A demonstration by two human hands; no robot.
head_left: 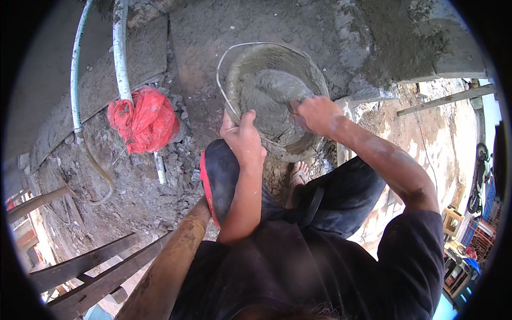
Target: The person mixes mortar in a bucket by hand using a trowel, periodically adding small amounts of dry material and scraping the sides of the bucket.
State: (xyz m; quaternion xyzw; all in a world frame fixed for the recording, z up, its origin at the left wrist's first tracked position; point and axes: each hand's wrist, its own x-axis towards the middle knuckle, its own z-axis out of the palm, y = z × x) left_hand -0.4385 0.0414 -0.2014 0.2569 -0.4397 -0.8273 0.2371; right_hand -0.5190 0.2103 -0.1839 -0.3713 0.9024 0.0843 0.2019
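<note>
A round bucket coated in grey cement stands in front of me, its thin wire handle resting over toward the left. Wet grey mortar lies inside it, with a smoothed hollow in the surface. At the near left rim my left hand is closed on the bucket, thumb upward. My right hand reaches over the right side and is closed low at the mortar. Whatever its fingers hold is hidden.
Left of the bucket, a red plastic bag wraps a pale upright pipe. A thinner hose curves beside it over rubble. A wooden pole and dark planks lie lower left. A wooden bar juts in at right.
</note>
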